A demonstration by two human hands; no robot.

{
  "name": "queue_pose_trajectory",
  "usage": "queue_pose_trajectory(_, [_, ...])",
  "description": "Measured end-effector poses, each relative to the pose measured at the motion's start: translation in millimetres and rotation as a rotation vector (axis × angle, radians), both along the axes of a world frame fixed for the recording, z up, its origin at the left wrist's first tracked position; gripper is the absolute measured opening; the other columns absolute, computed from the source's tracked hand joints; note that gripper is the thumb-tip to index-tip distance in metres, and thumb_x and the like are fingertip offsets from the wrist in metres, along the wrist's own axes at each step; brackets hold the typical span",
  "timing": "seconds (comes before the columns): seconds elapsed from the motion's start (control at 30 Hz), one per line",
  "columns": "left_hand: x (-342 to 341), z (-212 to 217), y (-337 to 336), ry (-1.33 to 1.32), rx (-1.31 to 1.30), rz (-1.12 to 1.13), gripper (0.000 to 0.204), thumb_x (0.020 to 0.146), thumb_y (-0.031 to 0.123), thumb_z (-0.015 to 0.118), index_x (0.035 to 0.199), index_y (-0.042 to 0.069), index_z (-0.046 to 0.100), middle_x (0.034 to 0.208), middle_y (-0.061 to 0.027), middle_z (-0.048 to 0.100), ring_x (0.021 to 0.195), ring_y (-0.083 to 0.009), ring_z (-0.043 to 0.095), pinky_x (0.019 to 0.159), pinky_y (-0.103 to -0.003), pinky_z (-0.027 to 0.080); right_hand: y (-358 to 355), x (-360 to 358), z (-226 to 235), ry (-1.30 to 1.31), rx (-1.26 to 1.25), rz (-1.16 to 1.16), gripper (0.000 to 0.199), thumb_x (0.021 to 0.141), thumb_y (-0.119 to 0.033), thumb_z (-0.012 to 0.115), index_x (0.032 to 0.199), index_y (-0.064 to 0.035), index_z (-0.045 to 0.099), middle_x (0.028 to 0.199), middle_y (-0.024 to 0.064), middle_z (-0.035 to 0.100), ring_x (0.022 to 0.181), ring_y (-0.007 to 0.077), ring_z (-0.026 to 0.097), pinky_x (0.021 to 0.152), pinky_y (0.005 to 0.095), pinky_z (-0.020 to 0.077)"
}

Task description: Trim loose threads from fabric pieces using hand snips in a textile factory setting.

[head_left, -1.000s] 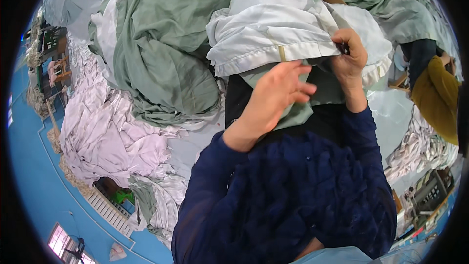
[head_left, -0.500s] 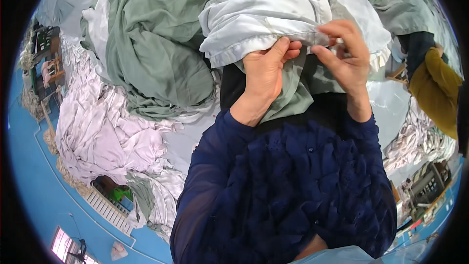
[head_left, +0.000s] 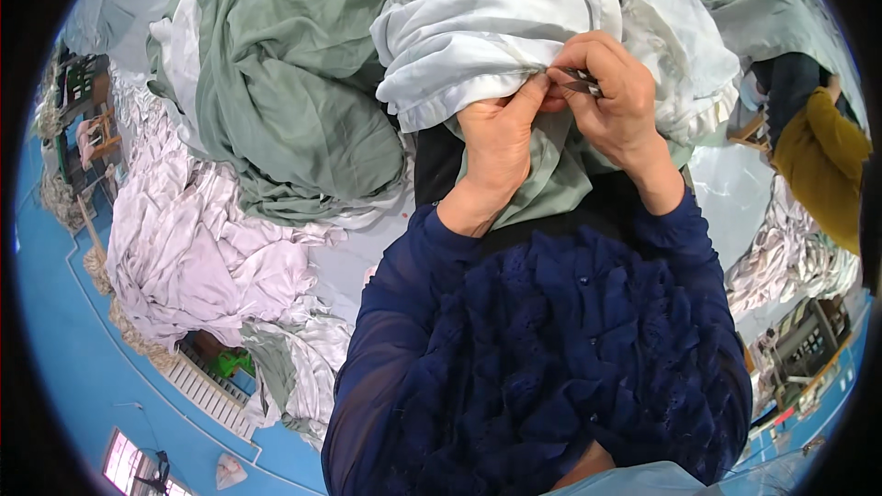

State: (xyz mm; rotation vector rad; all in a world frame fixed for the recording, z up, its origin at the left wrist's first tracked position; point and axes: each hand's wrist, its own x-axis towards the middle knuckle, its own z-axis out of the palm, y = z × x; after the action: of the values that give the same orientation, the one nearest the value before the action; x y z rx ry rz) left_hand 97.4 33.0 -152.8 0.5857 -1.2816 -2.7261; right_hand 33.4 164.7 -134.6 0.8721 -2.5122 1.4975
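White satiny cloth (head_left: pixel 487 23) lies bunched in front of me, its seamed edge turned my way. My left hand (head_left: pixel 496 133) is closed, thumb and fingers pinching that edge. Right beside it, my right hand (head_left: pixel 611 96) is closed around what look like small dark thread snips (head_left: pixel 581 83), mostly covered by the fingers. The fingertips of both hands meet at the seam. Sage-green fabric (head_left: pixel 551 179) hangs below the white cloth, between my wrists and over my dark lap.
A large sage-green cloth heap (head_left: pixel 285 83) rises at the left, above a pile of pale pinkish-white cloth (head_left: pixel 211 248). At the right sits another person in a mustard sleeve (head_left: pixel 818 147), beside more green cloth (head_left: pixel 763 14). Blue floor (head_left: pixel 69 312) shows at the far left.
My right hand has moved left and down to the seam, its fingers closing near my left fingertips. The left hand keeps its pinch on the white cloth, almost unmoved.
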Motion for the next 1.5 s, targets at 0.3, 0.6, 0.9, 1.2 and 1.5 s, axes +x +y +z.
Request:
queue_pose_trajectory(0.3, [1,-2,2,-0.041,0.004,0.011,0.014,0.095,0.000,0.062,0.107,-0.005,0.066,0.097,-0.0122,0.071,0.080,-0.0206,0.071,0.068,-0.029,0.059,12,-3,-20,0.111,-0.056,-0.236,0.021,0.073,0.012,0.065,0.086,-0.0019,0.057,0.078,0.0095,0.060,0.063,0.0236,0.058,0.056,0.0311,0.0467])
queue_pose_trajectory(0.6, [0,0,3,-0.035,0.014,0.038,0.013,0.094,0.000,0.062,0.106,-0.006,0.065,0.096,-0.0134,0.070,0.080,-0.0216,0.071,0.069,-0.030,0.059,24,4,-2,-0.266,-0.058,-0.089,0.015,0.087,-0.004,0.070,0.101,-0.0010,0.064,0.087,0.0029,0.059,0.075,0.0118,0.052,0.067,0.0253,0.0434])
queue_pose_trajectory(0.9, [2,-2,1,-0.028,0.013,-0.003,0.013,0.096,0.001,0.060,0.106,-0.004,0.067,0.094,-0.0113,0.071,0.078,-0.0187,0.069,0.069,-0.030,0.058,30,-3,-7,-0.199,-0.027,0.101,0.024,0.086,-0.007,0.072,0.108,0.0008,0.070,0.091,0.0109,0.067,0.078,0.0211,0.063,0.069,0.0289,0.0486])
queue_pose_trajectory(1.2, [3,-1,-1,-0.046,0.059,-0.021,0.013,0.095,0.003,0.060,0.104,-0.003,0.068,0.091,-0.0104,0.071,0.077,-0.0182,0.069,0.068,-0.029,0.057,28,-6,-8,-0.153,-0.055,0.136,0.023,0.085,-0.006,0.072,0.107,-0.0003,0.071,0.089,0.0104,0.067,0.076,0.0204,0.064,0.067,0.0283,0.0492])
queue_pose_trajectory(1.5, [0,3,-2,-0.042,0.069,-0.019,0.011,0.095,0.004,0.061,0.102,-0.002,0.069,0.088,-0.0105,0.072,0.075,-0.0184,0.070,0.066,-0.029,0.057,28,-9,-9,-0.131,-0.064,0.148,0.020,0.086,-0.005,0.071,0.105,-0.0014,0.071,0.087,0.0089,0.066,0.073,0.0182,0.063,0.064,0.0274,0.0482])
